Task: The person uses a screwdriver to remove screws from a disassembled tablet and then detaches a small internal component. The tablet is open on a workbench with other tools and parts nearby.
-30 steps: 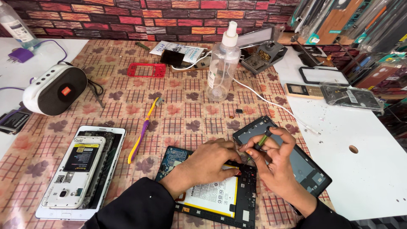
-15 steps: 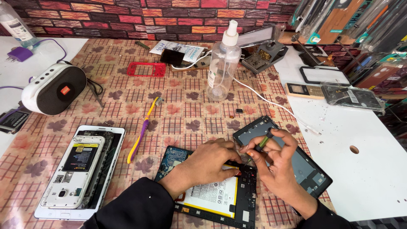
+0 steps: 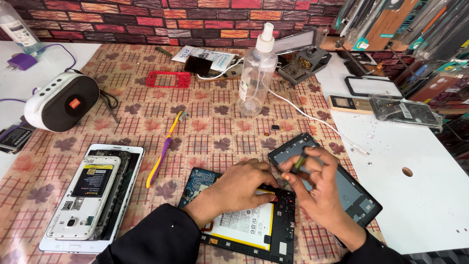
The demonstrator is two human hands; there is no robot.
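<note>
An opened tablet [image 3: 246, 227] with its white battery and blue circuit board showing lies at the near edge of the patterned cloth. My left hand [image 3: 242, 186] rests on its upper edge, fingers pressing it down. Pinched upright in my right hand [image 3: 312, 188] is a small dark screwdriver [image 3: 296, 165], its tip on the tablet's top right corner. The tablet's black back frame [image 3: 354, 195] lies under my right hand, to the right.
A white tablet with an opened white phone on it [image 3: 93, 195] lies at the near left. A yellow and purple toothbrush [image 3: 163, 151], a clear spray bottle [image 3: 256, 73], a white speaker [image 3: 61, 102], a red phone frame [image 3: 168, 79] and a white cable [image 3: 312, 120] lie farther back.
</note>
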